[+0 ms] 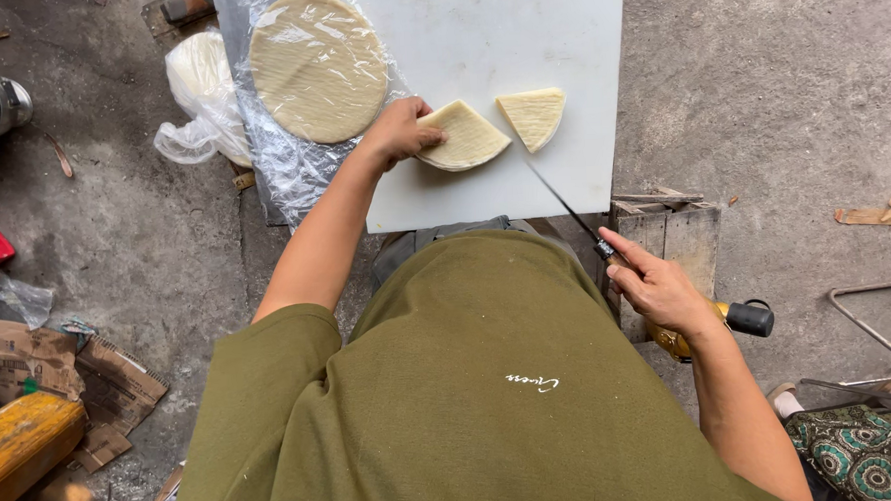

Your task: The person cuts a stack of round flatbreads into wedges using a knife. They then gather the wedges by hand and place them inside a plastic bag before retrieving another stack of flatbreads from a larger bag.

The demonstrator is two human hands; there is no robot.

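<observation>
The left hand (400, 130) lies curled, fingers down, on the curved left edge of a pale, fan-shaped stack of thin dough sheets (466, 136), pressing it flat against the white rectangular cutting board (496, 38). That stack is a wedge: its point faces up and away from the person, its rounded edge toward them and to the left. Just beside it, to the right and not touching, lies a smaller pale wedge of dough sheets (533, 114) with its straight edge along the top and its tip pointing down toward the person.

The right hand (658, 289) is closed around the handle of a thin, dark-bladed knife (562, 201), forefinger stretched along the top. The knife's long axis runs on a diagonal from the hand up and left, its tip ending near the lower edge of the large wedge; whether the tip touches the board is hard to make out. The handle is almost wholly hidden in the fist.

Left of the hand, a round stack of pale dough sheets (317, 66) rests on crumpled clear plastic wrap (287, 167), partly on the board. The board's top edge is cut off by the frame, and its support is hidden by the person's olive green shirt (471, 380).
</observation>
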